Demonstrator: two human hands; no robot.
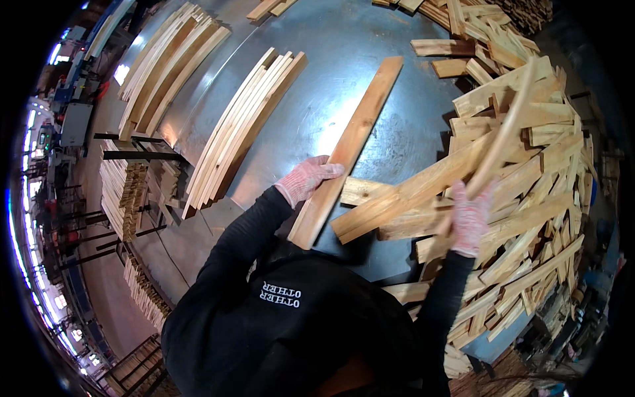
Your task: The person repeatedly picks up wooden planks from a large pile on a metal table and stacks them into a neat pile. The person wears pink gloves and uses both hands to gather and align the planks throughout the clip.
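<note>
My left hand (308, 178), in a pinkish knit glove, grips a reddish-brown wooden board (360, 126) near its lower half, thumb on its face. The board slants up and away over the metal table (317, 79). My right hand (471, 215), gloved alike and slightly blurred, is closed on a narrow wooden strip (506, 132) that stands tilted above the heap. Beneath that strip lies a big jumbled pile of loose boards (522, 245). One wide board (410, 192) pokes out of the pile toward my left hand's board.
Left of my board lies a neat row of wooden strips (248, 126), with another row (169, 69) beyond it at the table's left edge. Dark metal rack bars (142, 155) and stacked wood (126, 198) stand beside the table. More loose boards (450, 47) lie at the far right.
</note>
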